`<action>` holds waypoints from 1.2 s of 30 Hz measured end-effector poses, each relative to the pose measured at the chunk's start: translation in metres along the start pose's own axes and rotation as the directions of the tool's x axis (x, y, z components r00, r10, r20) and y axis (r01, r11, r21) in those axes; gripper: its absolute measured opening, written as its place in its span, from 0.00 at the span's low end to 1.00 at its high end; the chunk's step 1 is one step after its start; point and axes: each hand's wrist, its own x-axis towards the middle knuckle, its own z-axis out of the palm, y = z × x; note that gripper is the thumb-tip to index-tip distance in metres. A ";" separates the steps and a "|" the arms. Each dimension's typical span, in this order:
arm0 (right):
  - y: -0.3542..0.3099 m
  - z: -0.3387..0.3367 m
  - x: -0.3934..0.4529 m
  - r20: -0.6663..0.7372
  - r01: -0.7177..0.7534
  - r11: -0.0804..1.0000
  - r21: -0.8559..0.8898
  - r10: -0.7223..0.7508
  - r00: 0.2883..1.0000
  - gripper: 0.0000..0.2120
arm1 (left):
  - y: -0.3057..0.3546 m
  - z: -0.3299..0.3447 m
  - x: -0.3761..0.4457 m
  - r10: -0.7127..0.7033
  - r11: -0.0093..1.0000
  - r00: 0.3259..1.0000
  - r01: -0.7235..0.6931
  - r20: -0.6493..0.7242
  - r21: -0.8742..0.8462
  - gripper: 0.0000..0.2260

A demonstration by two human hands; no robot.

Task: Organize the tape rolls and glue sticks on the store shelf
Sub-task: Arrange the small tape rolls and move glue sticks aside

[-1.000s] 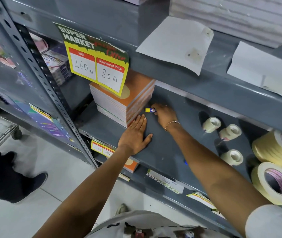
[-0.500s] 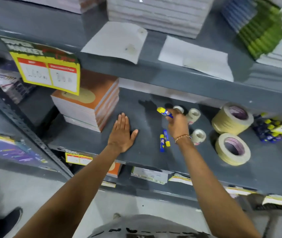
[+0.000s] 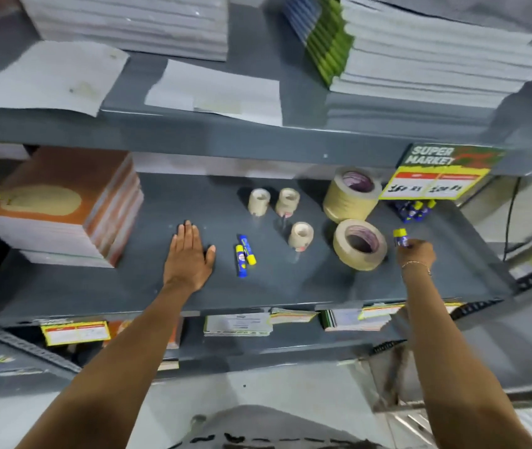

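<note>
The grey shelf (image 3: 290,286) carries a stack of orange-covered books (image 3: 63,209) at its left. Two large masking-tape rolls (image 3: 359,244) lie right of centre, three small rolls (image 3: 301,234) beside them. The left hand (image 3: 188,257) rests flat, fingers spread. The right hand (image 3: 416,254) grips a glue stick (image 3: 400,237) upright. Two glue sticks (image 3: 243,254) lie together mid-shelf.
</note>
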 end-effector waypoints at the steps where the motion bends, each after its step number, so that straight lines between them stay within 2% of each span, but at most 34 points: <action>1: 0.001 0.004 0.005 0.037 -0.001 1.000 -0.025 0.002 0.999 0.14 | -0.001 0.000 0.000 -0.003 1.000 1.000 0.003 -0.008 0.002 0.31; 6: 0.014 0.015 0.025 0.166 0.001 1.000 -0.024 0.003 0.986 0.21 | -0.003 0.004 -0.001 -0.008 1.000 1.000 0.008 -0.017 0.008 0.30; 10: 0.021 0.012 0.033 0.251 0.101 0.993 -0.066 -0.082 0.964 0.12 | -0.003 0.006 -0.001 -0.009 1.000 1.000 0.010 -0.018 0.030 0.30; 15: 0.024 0.010 0.033 0.309 0.154 0.984 -0.088 -0.120 0.944 0.10 | -0.003 0.004 -0.003 -0.002 0.999 1.000 0.003 -0.020 0.038 0.30; 17: 0.019 0.007 0.030 0.246 0.113 0.990 -0.080 -0.090 0.965 0.12 | -0.003 0.003 -0.002 0.000 0.999 1.000 0.001 -0.013 0.034 0.30; 19: 0.001 0.001 0.021 0.067 0.113 0.990 -0.089 -0.107 0.992 0.11 | -0.003 0.002 -0.002 0.003 1.000 1.000 -0.003 -0.005 0.029 0.30; 21: -0.035 0.002 -0.001 -0.078 0.228 0.973 -0.043 -0.231 0.970 0.13 | -0.004 0.001 -0.002 -0.001 1.000 1.000 0.001 0.006 0.027 0.30; 22: -0.059 0.007 -0.019 -0.086 0.309 0.951 -0.004 -0.308 0.948 0.13 | -0.004 0.000 -0.002 -0.002 1.000 1.000 0.001 0.012 0.026 0.30; 24: -0.102 0.024 -0.064 0.027 0.481 0.873 0.081 -0.484 0.874 0.11 | -0.002 -0.002 -0.003 -0.006 1.000 1.000 0.005 0.027 0.026 0.30; 26: -0.131 0.053 -0.113 0.212 0.609 0.788 0.087 -0.612 0.762 0.09 | -0.002 -0.003 -0.005 -0.021 0.999 0.999 0.020 0.038 0.033 0.30; 29: -0.145 0.099 -0.162 0.423 0.692 0.721 0.031 -0.637 0.645 0.10 | -0.001 -0.002 -0.015 -0.054 0.997 0.998 0.053 0.032 0.055 0.29; 32: -0.145 0.132 -0.184 0.510 0.712 0.699 -0.070 -0.588 0.628 0.15 | -0.003 -0.003 -0.023 -0.051 0.997 0.997 0.047 0.062 0.067 0.29; 36: -0.140 0.156 -0.193 0.488 0.702 0.695 -0.155 -0.564 0.666 0.14 | -0.004 -0.006 -0.025 -0.033 0.998 0.996 0.028 0.079 0.064 0.29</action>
